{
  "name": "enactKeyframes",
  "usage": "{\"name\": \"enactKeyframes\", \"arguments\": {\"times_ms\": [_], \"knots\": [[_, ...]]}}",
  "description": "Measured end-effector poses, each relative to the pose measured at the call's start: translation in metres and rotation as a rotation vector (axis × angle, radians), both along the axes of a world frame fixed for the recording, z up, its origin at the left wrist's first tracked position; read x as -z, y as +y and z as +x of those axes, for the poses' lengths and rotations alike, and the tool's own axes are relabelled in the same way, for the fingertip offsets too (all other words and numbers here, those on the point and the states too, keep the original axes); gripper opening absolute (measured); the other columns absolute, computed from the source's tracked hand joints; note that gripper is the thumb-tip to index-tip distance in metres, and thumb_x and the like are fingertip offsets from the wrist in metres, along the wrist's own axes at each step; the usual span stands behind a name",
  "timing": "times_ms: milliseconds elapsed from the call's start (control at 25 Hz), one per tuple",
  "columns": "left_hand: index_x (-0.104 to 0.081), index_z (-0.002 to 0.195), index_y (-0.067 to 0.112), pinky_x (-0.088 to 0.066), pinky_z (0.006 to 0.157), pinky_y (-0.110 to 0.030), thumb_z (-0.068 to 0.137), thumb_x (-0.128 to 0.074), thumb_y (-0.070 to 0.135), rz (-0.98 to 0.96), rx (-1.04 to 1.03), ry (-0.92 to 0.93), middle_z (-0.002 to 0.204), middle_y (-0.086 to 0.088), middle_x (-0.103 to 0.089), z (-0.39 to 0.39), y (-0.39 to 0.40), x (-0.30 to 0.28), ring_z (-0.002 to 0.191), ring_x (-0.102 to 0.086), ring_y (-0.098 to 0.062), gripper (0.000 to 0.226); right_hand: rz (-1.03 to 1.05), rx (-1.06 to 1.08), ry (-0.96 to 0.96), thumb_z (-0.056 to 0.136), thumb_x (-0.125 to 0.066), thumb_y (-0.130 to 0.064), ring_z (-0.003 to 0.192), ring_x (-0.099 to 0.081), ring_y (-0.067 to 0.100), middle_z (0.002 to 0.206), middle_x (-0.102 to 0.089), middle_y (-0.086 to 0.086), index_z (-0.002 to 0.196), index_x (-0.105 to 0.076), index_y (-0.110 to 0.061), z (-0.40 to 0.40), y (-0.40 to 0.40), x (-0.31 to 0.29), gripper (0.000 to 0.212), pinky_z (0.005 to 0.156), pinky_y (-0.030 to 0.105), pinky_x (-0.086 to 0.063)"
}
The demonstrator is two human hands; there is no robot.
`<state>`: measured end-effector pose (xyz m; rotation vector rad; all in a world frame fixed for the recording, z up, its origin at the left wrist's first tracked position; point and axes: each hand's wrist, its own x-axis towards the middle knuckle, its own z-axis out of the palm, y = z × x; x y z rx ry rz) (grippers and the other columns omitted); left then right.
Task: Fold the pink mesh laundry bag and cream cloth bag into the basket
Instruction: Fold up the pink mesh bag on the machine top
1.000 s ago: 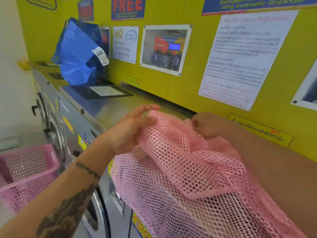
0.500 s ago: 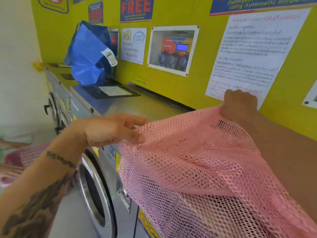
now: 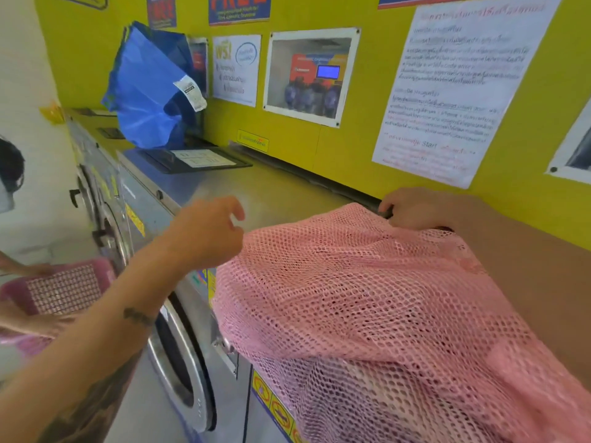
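— Where are you standing?

— Yellow wall (image 3: 294,139) ahead of me, covered in posters and printed notices, with a row of steel washing machines (image 3: 179,314) under it. I'm working on the flat top of the nearest washer.

— And the mesh bag?

— The pink mesh bag (image 3: 367,314) is draped over the front edge of that top, most of it hanging down over the machine's front and across my right forearm.

— What are your hands doing?

— My right hand (image 3: 412,209) is closed on the bag's far corner, back near the wall, pinching it down against the top. My left hand (image 3: 208,231) is just beside the bag's near corner, fingers loosely curled and apart; I can't tell whether it touches the mesh, but it isn't gripping anything.

— The basket?

— The pink basket (image 3: 60,292) sits low on my left, well apart from the mesh bag.

— Anything else up there?

— A blue bag (image 3: 144,91) stands further along the tops, against the wall.
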<state>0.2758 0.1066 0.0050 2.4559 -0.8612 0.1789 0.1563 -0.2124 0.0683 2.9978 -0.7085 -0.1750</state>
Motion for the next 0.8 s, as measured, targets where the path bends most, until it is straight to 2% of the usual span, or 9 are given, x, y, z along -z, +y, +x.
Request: {"name": "enactKeyframes", "arguments": {"times_ms": [80,160,240,280,400,480,560,680,800], "knots": [[-0.063,0.104,0.028,-0.048,0.076,-0.03,0.089,-0.059,0.023,-0.123,0.183,-0.075,0.086,0.008,-0.065,-0.027,-0.024,-0.01,0.083,-0.063,-0.016,0.017,-0.021,0.005,-0.026,0.093,-0.055,-0.026,0.122,-0.048,0.023,0.137,-0.049,-0.002,0.133,-0.053,-0.028,-0.025,-0.003,-0.013,0.04,0.096,0.035,-0.043],[-0.063,0.098,0.034,-0.052,0.074,-0.031,0.089,-0.06,0.025,-0.177,0.42,-0.005,0.084,0.01,-0.067,-0.062,-0.044,-0.018,0.076,-0.064,-0.009,0.012,-0.01,0.015,-0.03,0.091,-0.059,-0.031,0.112,-0.052,0.02,0.128,-0.051,-0.004,0.133,-0.052,-0.03,-0.06,0.002,-0.025,0.042,0.085,0.03,-0.045],[-0.065,0.094,0.034,-0.056,0.075,-0.038,0.088,-0.062,0.027,-0.205,0.671,0.108,0.083,0.006,-0.069,-0.104,-0.059,-0.026,0.076,-0.066,-0.013,0.01,0.004,0.031,-0.025,0.092,-0.06,-0.03,0.096,-0.055,0.015,0.125,-0.056,-0.003,0.133,-0.051,-0.03,-0.103,0.009,-0.036,0.042,0.069,0.025,-0.045],[-0.067,0.092,0.031,-0.056,0.075,-0.041,0.086,-0.062,0.027,-0.212,0.784,0.162,0.08,0.004,-0.07,-0.126,-0.065,-0.03,0.074,-0.067,-0.016,0.009,-0.018,0.034,-0.002,0.092,-0.06,-0.03,0.093,-0.055,0.014,0.124,-0.058,-0.002,0.134,-0.051,-0.03,-0.125,0.012,-0.04,0.043,0.069,0.025,-0.045],[-0.069,0.086,0.023,-0.051,0.067,-0.04,0.085,-0.062,0.027,-0.124,1.038,0.27,0.074,-0.002,-0.067,-0.186,-0.077,-0.044,0.065,-0.059,-0.017,0.008,-0.067,0.092,0.084,0.093,-0.059,-0.029,0.104,-0.052,0.016,0.123,-0.057,-0.005,0.137,-0.049,-0.029,-0.195,0.011,-0.049,0.045,0.088,0.029,-0.043],[-0.069,0.088,0.029,-0.047,0.064,-0.036,0.087,-0.062,0.034,0.06,1.062,0.254,0.072,0.003,-0.066,-0.216,-0.087,-0.046,0.062,-0.054,-0.007,0.009,-0.019,0.149,0.122,0.093,-0.059,-0.025,0.108,-0.057,0.021,0.122,-0.062,0.0,0.137,-0.049,-0.03,-0.241,0.007,-0.055,0.046,0.094,0.036,-0.047],[-0.067,0.098,0.04,-0.049,0.065,-0.029,0.087,-0.061,0.044,0.245,0.953,0.152,0.078,0.011,-0.065,-0.233,-0.097,-0.042,0.064,-0.056,-0.001,0.013,0.05,0.168,0.129,0.09,-0.058,-0.018,0.107,-0.061,0.024,0.119,-0.066,0.005,0.134,-0.051,-0.031,-0.274,0.005,-0.053,0.047,0.093,0.043,-0.05],[-0.043,0.129,0.056,-0.05,0.084,-0.028,0.083,-0.06,0.058,0.329,0.823,0.143,0.099,0.022,-0.065,-0.257,-0.103,-0.038,0.088,-0.061,0.003,0.049,0.096,0.133,0.092,0.084,-0.059,-0.013,0.112,-0.058,0.017,0.133,-0.059,-0.002,0.136,-0.05,-0.03,-0.298,-0.001,-0.031,0.055,0.092,0.036,-0.051],[-0.017,0.139,0.065,-0.044,0.102,-0.036,0.072,-0.061,0.073,0.344,0.8,0.221,0.127,0.025,-0.054,-0.279,-0.101,-0.037,0.113,-0.055,0.0,0.081,0.136,0.139,-0.013,0.081,-0.065,-0.02,0.123,-0.051,0.02,0.14,-0.05,-0.005,0.145,-0.037,-0.03,-0.299,-0.006,0.002,0.07,0.1,0.037,-0.045]]}}
